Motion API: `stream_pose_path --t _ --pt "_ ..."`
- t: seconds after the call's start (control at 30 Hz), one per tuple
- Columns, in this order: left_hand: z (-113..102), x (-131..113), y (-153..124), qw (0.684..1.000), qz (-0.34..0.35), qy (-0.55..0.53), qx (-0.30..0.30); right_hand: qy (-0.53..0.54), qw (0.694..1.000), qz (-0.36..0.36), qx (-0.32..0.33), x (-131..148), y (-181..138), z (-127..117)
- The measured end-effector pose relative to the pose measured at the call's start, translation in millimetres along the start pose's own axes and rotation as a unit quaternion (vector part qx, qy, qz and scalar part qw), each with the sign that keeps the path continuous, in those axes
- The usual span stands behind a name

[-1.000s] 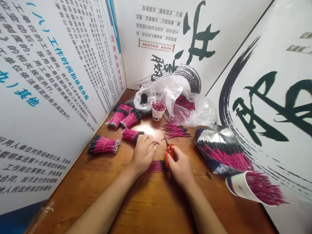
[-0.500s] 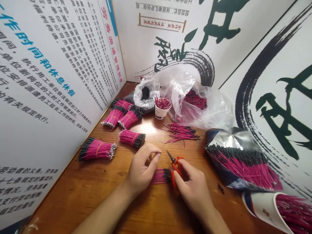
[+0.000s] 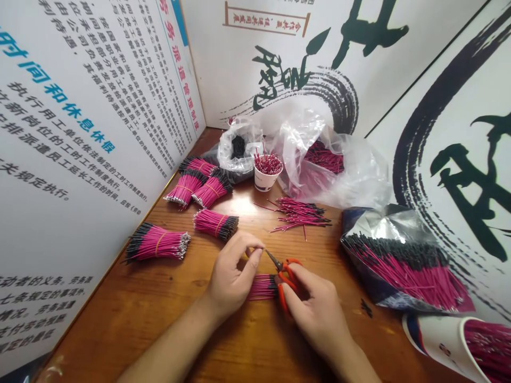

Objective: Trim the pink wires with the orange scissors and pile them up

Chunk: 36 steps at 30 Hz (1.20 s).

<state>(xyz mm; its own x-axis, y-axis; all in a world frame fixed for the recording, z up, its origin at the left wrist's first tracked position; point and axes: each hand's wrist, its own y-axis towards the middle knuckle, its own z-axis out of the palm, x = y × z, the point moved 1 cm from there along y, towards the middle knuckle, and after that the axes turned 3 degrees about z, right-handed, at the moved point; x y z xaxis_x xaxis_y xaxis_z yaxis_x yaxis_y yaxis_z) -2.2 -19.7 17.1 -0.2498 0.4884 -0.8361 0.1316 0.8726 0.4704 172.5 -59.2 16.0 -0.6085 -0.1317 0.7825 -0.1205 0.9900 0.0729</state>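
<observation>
In front of me, my left hand (image 3: 235, 271) is closed, thumb and forefinger pinched at something too small to make out. Below those fingertips a row of pink wires (image 3: 261, 287) with black ends sticks out from beside the hand; whether the palm touches them I cannot tell. Orange-handled scissors (image 3: 286, 271) are gripped in my right hand (image 3: 319, 303). Their narrow blades look closed, and the tip points at the left fingertips, touching or nearly so. The scissors' handle partly covers the wires' black ends.
Rubber-banded bundles of pink wires (image 3: 159, 241) lie at the left. Loose wires (image 3: 301, 214) are beyond my hands. A paper cup of wires (image 3: 268, 181) and plastic bags (image 3: 359, 170) stand at the back. A silver bag (image 3: 383, 223) and a tipped cup (image 3: 439, 340) hold more wires at the right.
The scissors have moved left, and their tip has come up to my left fingertips. Their blades look closed in both frames. My left hand has hardly moved; the view has shifted slightly.
</observation>
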Motion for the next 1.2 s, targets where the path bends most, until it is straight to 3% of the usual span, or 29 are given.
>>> stream_pose_path --t 0.7,1.2 --pt "0.5 -0.5 -1.3 1.000 -0.014 0.015 0.008 0.016 0.999 0.023 0.041 2.0 -0.3 -0.2" --pt "1.0 1.6 -2.9 0.999 -0.023 0.036 0.017 0.040 0.998 0.043 0.023 1.0 1.8 -1.6"
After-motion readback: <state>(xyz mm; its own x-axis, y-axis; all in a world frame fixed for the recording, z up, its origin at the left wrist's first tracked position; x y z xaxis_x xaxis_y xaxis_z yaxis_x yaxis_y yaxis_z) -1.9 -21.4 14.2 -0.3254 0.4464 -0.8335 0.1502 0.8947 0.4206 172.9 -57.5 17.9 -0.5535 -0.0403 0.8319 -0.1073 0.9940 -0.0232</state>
